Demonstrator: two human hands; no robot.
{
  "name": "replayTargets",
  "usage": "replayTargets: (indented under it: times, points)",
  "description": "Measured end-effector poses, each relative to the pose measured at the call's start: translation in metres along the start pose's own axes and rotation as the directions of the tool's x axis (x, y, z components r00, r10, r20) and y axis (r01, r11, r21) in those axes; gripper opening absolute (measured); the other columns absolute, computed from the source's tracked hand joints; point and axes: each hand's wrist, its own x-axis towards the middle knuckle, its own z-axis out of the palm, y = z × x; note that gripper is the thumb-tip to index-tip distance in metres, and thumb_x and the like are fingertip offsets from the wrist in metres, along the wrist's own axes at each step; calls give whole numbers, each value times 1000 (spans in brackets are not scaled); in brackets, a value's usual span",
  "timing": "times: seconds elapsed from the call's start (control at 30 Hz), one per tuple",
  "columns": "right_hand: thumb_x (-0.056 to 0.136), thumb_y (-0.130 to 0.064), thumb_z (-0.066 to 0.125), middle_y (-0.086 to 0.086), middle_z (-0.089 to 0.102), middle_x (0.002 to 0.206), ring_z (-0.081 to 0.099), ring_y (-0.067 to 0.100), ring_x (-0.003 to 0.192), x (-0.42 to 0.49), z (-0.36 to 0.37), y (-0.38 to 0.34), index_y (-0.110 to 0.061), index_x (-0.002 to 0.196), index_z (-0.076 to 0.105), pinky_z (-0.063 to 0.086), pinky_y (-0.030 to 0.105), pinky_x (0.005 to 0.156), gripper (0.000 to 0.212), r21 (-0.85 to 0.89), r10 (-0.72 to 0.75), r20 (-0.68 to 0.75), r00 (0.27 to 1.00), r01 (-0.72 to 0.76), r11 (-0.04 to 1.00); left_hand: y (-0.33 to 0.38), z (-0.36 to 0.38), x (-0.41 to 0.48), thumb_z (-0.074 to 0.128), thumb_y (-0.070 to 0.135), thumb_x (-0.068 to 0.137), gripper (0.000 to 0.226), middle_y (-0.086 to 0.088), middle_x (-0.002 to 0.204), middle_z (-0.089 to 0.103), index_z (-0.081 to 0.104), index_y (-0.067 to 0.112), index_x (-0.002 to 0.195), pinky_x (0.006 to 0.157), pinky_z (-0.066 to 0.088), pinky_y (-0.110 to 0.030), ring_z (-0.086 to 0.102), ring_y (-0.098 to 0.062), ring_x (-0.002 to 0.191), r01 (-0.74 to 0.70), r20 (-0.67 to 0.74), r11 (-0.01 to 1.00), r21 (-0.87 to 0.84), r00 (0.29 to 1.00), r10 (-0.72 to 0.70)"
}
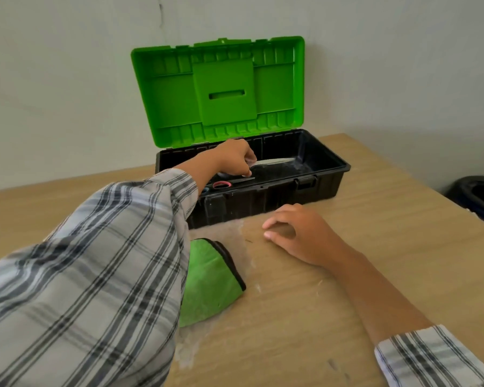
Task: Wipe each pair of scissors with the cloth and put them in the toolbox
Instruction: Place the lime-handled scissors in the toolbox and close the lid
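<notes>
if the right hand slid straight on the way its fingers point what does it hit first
Most likely the black front wall of the toolbox. The right hand rests on the table, its fingers aimed at that wall with only bare table between. The green cloth seems to lie beside that line.

Light wooden table [375,275], open black toolbox [277,196] at back, green cloth [207,286] near front
</notes>
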Motion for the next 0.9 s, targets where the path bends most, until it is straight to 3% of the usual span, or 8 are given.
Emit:
replayTargets:
  times: [0.27,0.4,0.6,0.73,0.9]
  points:
    - [89,-47,66,-22,62,107,50,-4,100,0,-1,1,-38,104,70,44,21,87,18,36,-7,-23,1000,8,999,6,23,36,76,21,81,54,-4,133,63,61,11,132,99,45,-30,58,-21,123,-57,81,996,66,995,52]
    - [89,-48,65,-21,62,106,51,-2,100,-1,-1,2,-36,104,71,46,23,86,21,64,-21,-31,999,23,998,7,31,41,74,20,84,50,-6,131,64,62,9,131,101,46,-35,58,-22,122,-93,63,992,85,994,88]
    - [89,-47,65,-21,62,107,51,-2,101,0,-2,-1,-36,104,71,45,23,86,20,61,-17,-33,999,19,998,1,31,36,73,29,86,47,-4,133,63,64,12,128,98,41,-28,56,-22,124,-85,32,995,49,996,84]
    - [90,-47,65,-21,62,108,50,-1,102,-1,-4,-4,-37,104,70,46,25,88,18,38,-15,-20,1000,16,999,-3,20,25,72,36,86,47,-6,135,61,65,15,128,96,38,-28,54,-24,126,-56,-44,998,-5,998,55]
    - [91,-46,64,-18,63,112,53,2,106,-2,-9,-11,-36,108,70,49,32,93,20,6,-16,10,1000,16,1000,-13,2,-8,69,31,89,37,-6,127,66,69,14,122,89,37,-22,59,-21,118,-27,-161,997,-75,987,15]
